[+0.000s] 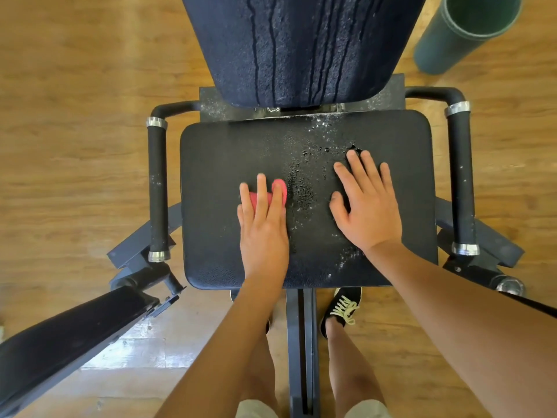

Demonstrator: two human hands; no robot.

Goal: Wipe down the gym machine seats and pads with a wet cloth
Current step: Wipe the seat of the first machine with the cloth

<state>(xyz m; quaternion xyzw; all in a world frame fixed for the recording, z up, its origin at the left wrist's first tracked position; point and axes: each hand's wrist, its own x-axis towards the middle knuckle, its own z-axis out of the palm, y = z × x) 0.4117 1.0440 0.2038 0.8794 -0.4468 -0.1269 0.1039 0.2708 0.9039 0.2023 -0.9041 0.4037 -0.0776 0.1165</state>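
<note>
Head view: the left hand [262, 218], fingers straight, presses a small pink cloth [278, 188] onto the black padded seat [217, 164], nine o'clock of centre. The right hand [366, 206] rests spread at three o'clock, grip empty. Soft, limp cloth, I'd say: pin it under the palm.

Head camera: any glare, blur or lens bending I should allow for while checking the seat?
Head view: the seat is sharp and evenly lit, with droplets glinting mid-pad; fingertips of the left hand and the cloth look slightly motion-blurred; a bright glare patch washes out the floor lower left; wide-angle bending curves lines toward the edges.
</note>
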